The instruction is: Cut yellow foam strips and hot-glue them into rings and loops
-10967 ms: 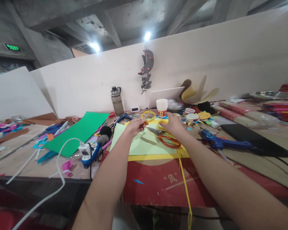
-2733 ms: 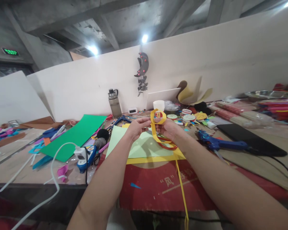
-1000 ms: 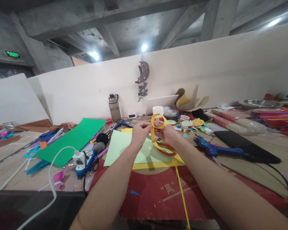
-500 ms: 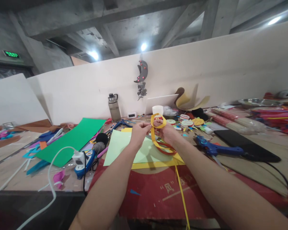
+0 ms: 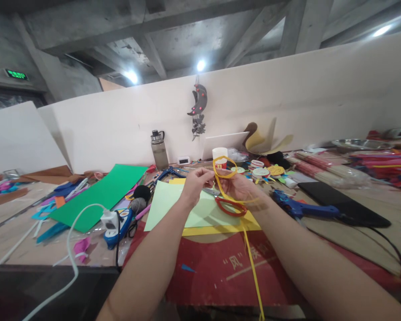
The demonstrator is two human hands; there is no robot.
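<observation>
A looped yellow strip is pinched in my right hand, its tail trailing over the wrist. My left hand is closed at the fingertips just left of the loop; whatever lies between those fingers is too small to make out. Beneath my hands, red-handled scissors rest on pale green paper, which lies over yellow paper. Another thin yellow strip hangs down across the red board. Behind the loop stands a white cup.
A blue glue gun and a black flat object lie at the right. On the left are green sheet, a blue power strip and a white cable. A bottle stands behind.
The yellow loop has turned and shifted slightly right, and its tail now lies over the right wrist. Both hands have moved a little to the right. More of the scissors shows.
</observation>
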